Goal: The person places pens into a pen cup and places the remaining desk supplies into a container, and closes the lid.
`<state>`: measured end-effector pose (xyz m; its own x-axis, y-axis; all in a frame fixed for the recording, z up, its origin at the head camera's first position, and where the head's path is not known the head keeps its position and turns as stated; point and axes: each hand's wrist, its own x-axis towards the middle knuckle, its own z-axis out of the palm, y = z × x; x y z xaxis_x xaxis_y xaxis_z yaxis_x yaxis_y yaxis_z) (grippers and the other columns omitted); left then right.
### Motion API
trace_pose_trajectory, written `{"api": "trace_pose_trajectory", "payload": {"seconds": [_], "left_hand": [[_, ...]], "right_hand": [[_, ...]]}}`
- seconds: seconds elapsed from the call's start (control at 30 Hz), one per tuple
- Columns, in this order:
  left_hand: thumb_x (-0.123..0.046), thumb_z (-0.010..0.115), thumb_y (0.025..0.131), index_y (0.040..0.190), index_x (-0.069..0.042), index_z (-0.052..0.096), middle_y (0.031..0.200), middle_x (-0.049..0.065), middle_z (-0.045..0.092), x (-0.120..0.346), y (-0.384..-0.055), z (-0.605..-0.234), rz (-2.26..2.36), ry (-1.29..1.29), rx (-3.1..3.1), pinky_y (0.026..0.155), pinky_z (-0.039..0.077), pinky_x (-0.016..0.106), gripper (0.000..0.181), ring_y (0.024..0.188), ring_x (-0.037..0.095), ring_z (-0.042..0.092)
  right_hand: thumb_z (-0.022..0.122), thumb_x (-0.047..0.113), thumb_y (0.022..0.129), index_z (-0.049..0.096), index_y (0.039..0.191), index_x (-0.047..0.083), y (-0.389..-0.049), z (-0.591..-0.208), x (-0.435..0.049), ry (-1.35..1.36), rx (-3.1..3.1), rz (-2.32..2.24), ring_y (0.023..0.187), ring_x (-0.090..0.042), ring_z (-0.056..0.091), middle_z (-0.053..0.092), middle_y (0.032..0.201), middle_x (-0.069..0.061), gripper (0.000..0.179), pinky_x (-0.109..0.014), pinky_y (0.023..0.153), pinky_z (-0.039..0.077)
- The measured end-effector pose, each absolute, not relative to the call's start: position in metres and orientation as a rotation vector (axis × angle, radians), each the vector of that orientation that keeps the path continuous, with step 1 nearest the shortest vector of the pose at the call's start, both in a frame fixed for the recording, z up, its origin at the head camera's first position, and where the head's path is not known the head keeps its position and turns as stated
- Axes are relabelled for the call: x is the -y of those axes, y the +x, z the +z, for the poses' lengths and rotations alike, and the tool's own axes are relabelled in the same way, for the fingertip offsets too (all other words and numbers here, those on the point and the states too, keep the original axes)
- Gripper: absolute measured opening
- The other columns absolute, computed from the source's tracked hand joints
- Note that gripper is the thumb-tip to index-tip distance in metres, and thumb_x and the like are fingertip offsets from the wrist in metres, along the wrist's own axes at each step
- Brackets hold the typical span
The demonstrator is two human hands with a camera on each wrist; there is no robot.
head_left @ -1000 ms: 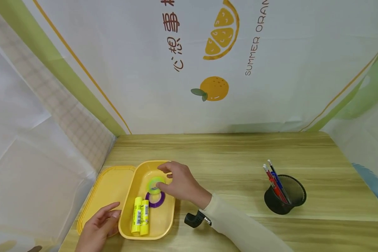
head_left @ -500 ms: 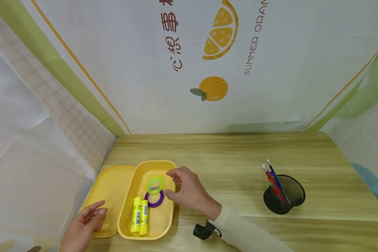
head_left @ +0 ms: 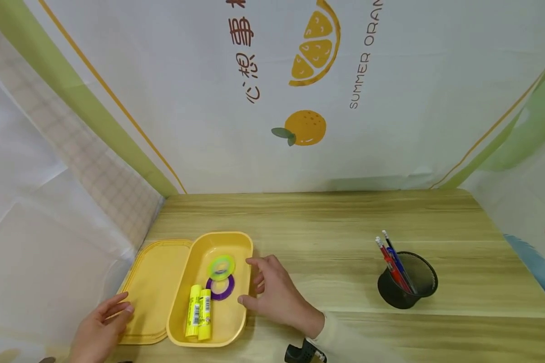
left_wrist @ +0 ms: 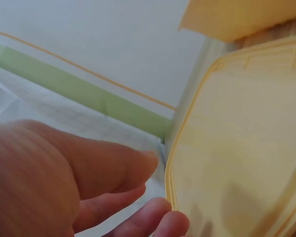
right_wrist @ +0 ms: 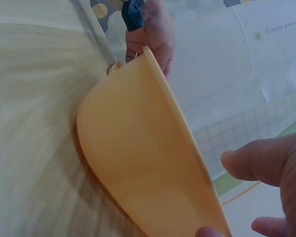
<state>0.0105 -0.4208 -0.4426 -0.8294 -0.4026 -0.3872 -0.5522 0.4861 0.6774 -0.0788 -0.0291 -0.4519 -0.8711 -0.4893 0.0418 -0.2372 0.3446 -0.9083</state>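
A yellow plastic box (head_left: 229,322) stands on the table in the head view. Inside it lie two yellow glue sticks (head_left: 199,312), a green tape roll (head_left: 221,267) and a purple tape roll (head_left: 221,290). Its flat yellow lid (head_left: 156,287) lies just left of it. My left hand (head_left: 101,325) is at the lid's outer edge, fingers loosely bent; in the left wrist view, fingertips meet or nearly meet the lid's rim (left_wrist: 173,163). My right hand (head_left: 279,297) is at the box's right rim, thumb and fingers spread, gripping nothing. Whether it touches the rim is unclear.
A black mesh pen cup (head_left: 409,280) with several pencils and pens stands at the right of the wood-grain table (head_left: 318,232). A white printed curtain (head_left: 390,126) hangs behind the table, and a pale cloth (head_left: 63,227) borders its left side.
My right hand has drawn back from the tape rolls to the box's right rim. My left hand has moved left, from beside the box to the lid's outer edge.
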Motion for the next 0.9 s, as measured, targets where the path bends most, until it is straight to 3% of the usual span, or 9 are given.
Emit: {"api": "trace_pose_trajectory", "payload": {"seconds": [0.07, 0.17, 0.27, 0.3, 0.4, 0.47, 0.53, 0.73, 0.9], "left_hand": [[-0.038, 0.064, 0.106, 0.161, 0.003, 0.036, 0.137, 0.02, 0.066, 0.429, 0.01, -0.444, 1.208, -0.852, -2.577, 0.073, 0.058, 0.021, 0.074, 0.085, -0.013, 0.06], [-0.042, 0.061, 0.106, 0.157, 0.007, 0.041, 0.141, 0.029, 0.062, 0.439, 0.011, -0.447, 1.097, -0.875, -2.631, 0.07, 0.055, 0.018, 0.073, 0.099, 0.013, 0.073], [-0.043, 0.061, 0.106, 0.152, 0.01, 0.046, 0.144, 0.033, 0.058, 0.445, 0.013, -0.452, 1.025, -0.911, -2.661, 0.067, 0.052, 0.016, 0.072, 0.117, 0.041, 0.067], [-0.042, 0.062, 0.106, 0.151, 0.011, 0.048, 0.143, 0.033, 0.058, 0.446, 0.013, -0.453, 1.021, -0.93, -2.665, 0.066, 0.052, 0.017, 0.07, 0.115, 0.041, 0.068], [-0.035, 0.066, 0.104, 0.147, 0.01, 0.054, 0.138, 0.031, 0.063, 0.448, 0.014, -0.458, 1.008, -1.001, -2.695, 0.064, 0.052, 0.017, 0.063, 0.089, 0.014, 0.07], [-0.031, 0.068, 0.102, 0.144, 0.009, 0.057, 0.132, 0.028, 0.069, 0.45, 0.014, -0.461, 0.996, -1.05, -2.72, 0.063, 0.052, 0.017, 0.059, 0.077, -0.007, 0.059], [-0.029, 0.069, 0.102, 0.143, 0.008, 0.059, 0.127, 0.026, 0.072, 0.451, 0.015, -0.463, 0.99, -1.085, -2.737, 0.062, 0.051, 0.016, 0.056, 0.072, -0.016, 0.048], [-0.026, 0.068, 0.101, 0.141, 0.01, 0.059, 0.122, 0.025, 0.074, 0.459, 0.019, -0.467, 0.927, -1.067, -2.754, 0.061, 0.045, 0.013, 0.055, 0.072, -0.013, 0.049], [-0.029, 0.068, 0.101, 0.139, 0.01, 0.061, 0.103, 0.012, 0.079, 0.466, 0.02, -0.467, 0.887, -1.016, -2.747, 0.062, 0.046, 0.016, 0.055, 0.073, -0.008, 0.054]], "right_hand": [[0.091, 0.028, 0.083, 0.054, 0.151, 0.013, -0.076, -0.454, 0.029, -0.651, -2.344, -1.547, 0.088, -0.012, 0.066, 0.053, 0.124, -0.007, 0.079, -0.019, 0.076, 0.057], [0.091, 0.028, 0.084, 0.053, 0.153, 0.013, -0.073, -0.456, 0.029, -0.648, -2.311, -1.551, 0.087, -0.009, 0.065, 0.054, 0.129, -0.008, 0.08, -0.019, 0.076, 0.057], [0.091, 0.028, 0.084, 0.051, 0.154, 0.011, -0.071, -0.459, 0.03, -0.66, -2.286, -1.555, 0.085, -0.006, 0.064, 0.054, 0.134, -0.009, 0.082, -0.019, 0.075, 0.057], [0.09, 0.027, 0.084, 0.05, 0.154, 0.01, -0.07, -0.46, 0.03, -0.668, -2.279, -1.557, 0.084, -0.005, 0.064, 0.054, 0.135, -0.01, 0.083, -0.019, 0.075, 0.057], [0.09, 0.025, 0.084, 0.049, 0.155, 0.009, -0.069, -0.462, 0.031, -0.686, -2.27, -1.566, 0.083, -0.003, 0.063, 0.053, 0.138, -0.013, 0.083, -0.019, 0.074, 0.057], [0.09, 0.025, 0.085, 0.049, 0.155, 0.009, -0.069, -0.463, 0.032, -0.688, -2.268, -1.569, 0.083, -0.002, 0.063, 0.053, 0.139, -0.014, 0.083, -0.018, 0.074, 0.057], [0.09, 0.025, 0.085, 0.048, 0.155, 0.008, -0.069, -0.463, 0.032, -0.687, -2.264, -1.574, 0.084, -0.001, 0.062, 0.053, 0.139, -0.014, 0.083, -0.018, 0.074, 0.057], [0.09, 0.025, 0.084, 0.049, 0.155, 0.006, -0.068, -0.463, 0.031, -0.673, -2.249, -1.591, 0.088, -0.003, 0.063, 0.054, 0.14, -0.013, 0.084, -0.018, 0.074, 0.058], [0.089, 0.027, 0.085, 0.048, 0.156, 0.005, -0.069, -0.464, 0.031, -0.683, -2.247, -1.591, 0.088, -0.003, 0.063, 0.054, 0.14, -0.012, 0.085, -0.017, 0.074, 0.058]]}}
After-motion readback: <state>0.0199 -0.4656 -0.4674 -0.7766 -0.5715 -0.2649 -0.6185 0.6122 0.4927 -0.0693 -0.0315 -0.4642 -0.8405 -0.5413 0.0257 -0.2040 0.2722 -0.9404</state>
